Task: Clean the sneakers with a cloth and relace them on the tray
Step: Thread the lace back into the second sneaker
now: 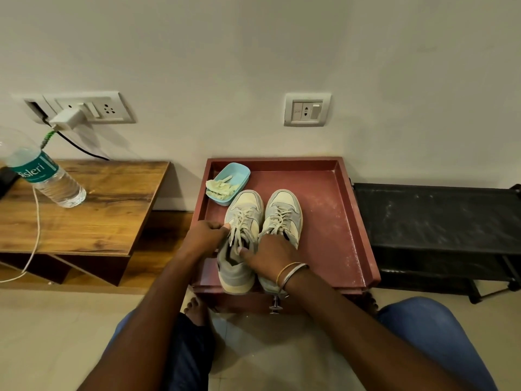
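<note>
Pinching lace [240, 219] w/ L hand [207, 235]; gripping sneaker [235, 273] collar w/ R hand [270, 255]. Keep shoe pinned to tray [332, 210], draw slack evenly thru eyelets, no jerks.

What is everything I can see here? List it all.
Dark red square tray: one, centre, against the wall.
Pale grey lace-up sneakers: two, side by side on tray.
Light blue plastic tub: one, tray's far-left corner, holding pale cloth.
Brown wooden table: one, left.
Clear water bottle, teal label: one, on table.
White charger plug: one, in left wall socket.
Black rack: one, right.
Left hand: pinches off-white laces of left sneaker.
Right hand: rests on sneakers.
</note>
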